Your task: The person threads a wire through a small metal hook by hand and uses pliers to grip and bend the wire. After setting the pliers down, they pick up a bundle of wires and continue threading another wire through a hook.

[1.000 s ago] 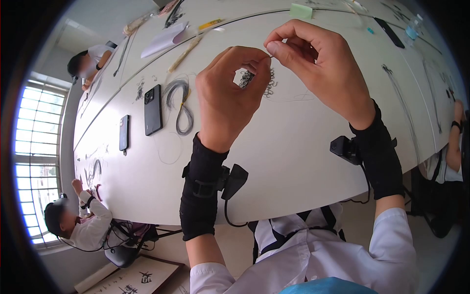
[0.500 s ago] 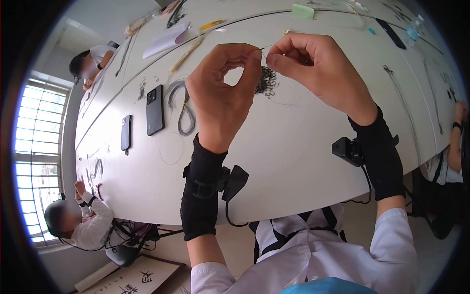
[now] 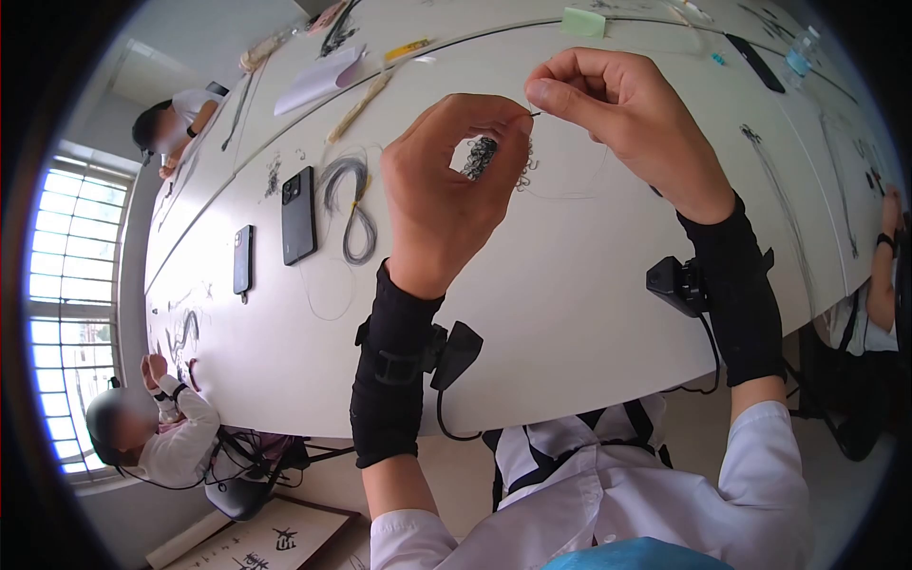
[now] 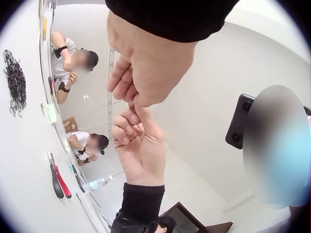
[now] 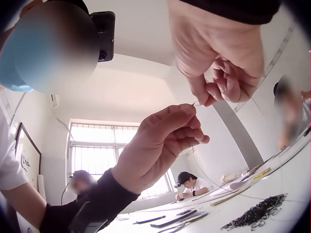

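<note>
My left hand [image 3: 427, 195] pinches a tiny dark fish hook [image 3: 535, 114] between thumb and forefinger, its end poking out past the fingertips. Just beside it, my right hand [image 3: 632, 119] pinches with thumb and forefinger at a thin line, its other fingers curled in. The fingertips of both hands nearly meet in the right wrist view, where the thin line [image 5: 194, 158] hangs below the left hand. On the table beneath lies a pile of black fish hooks [image 5: 257, 213], partly hidden behind the left hand in the head view.
Left of the hands lie a bundle of grey line [image 3: 357, 223] and two phones, the nearer one black [image 3: 298, 217]. Red-and-black pliers [image 4: 60, 182] rest on the table. Farther off are a green note [image 3: 583, 22], a bottle [image 3: 803, 52] and other seated people.
My left hand moved left, away from the right hand, then came back toward it. The right hand dipped and rose again, now slightly right of its first place.
</note>
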Action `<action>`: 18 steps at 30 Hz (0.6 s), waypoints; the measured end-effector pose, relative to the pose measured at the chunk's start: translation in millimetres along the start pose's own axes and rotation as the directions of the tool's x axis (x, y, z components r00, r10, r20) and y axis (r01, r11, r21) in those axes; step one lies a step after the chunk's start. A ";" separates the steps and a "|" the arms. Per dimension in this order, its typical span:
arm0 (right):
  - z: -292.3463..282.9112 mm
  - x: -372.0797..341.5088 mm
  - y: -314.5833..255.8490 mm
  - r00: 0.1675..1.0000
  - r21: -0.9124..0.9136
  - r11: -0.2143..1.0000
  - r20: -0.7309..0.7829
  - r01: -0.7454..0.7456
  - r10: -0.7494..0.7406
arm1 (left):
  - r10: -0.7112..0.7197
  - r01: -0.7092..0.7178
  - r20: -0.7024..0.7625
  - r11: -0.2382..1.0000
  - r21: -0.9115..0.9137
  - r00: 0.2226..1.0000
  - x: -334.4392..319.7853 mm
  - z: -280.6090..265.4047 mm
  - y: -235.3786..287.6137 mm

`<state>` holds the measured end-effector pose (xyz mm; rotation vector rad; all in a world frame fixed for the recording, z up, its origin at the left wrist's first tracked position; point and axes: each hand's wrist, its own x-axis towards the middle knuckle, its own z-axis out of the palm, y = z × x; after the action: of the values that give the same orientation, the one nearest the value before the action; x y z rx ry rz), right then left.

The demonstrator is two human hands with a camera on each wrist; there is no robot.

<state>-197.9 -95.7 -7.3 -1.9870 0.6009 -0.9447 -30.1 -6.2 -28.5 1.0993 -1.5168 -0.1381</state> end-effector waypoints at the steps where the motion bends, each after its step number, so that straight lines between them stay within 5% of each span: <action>1: 0.5 -0.3 -1.1 1.000 0.017 1.000 0.016 -0.024 0.023 | -0.036 0.036 0.009 0.999 0.004 0.999 0.0 -1.9 1.6; 5: 8.8 -0.7 6.2 0.999 0.058 0.998 0.029 0.033 -0.034 | -0.109 0.109 -0.002 0.994 0.005 0.994 0.0 -7.5 3.7; 14: 6.6 -15.7 -36.4 0.997 -0.214 0.976 0.047 -0.046 0.058 | -0.029 0.033 -0.038 0.995 0.091 0.999 -0.1 -2.2 -3.8; 18: 4.8 -7.1 -12.9 0.996 -0.105 0.991 -0.025 0.082 -0.085 | -0.039 0.037 0.026 0.997 0.072 0.999 -1.5 -0.1 -1.3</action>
<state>-197.6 -81.5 -1.1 -2.1078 0.5971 -1.0131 -29.5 -5.9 -30.4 1.1883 -1.5355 -0.1264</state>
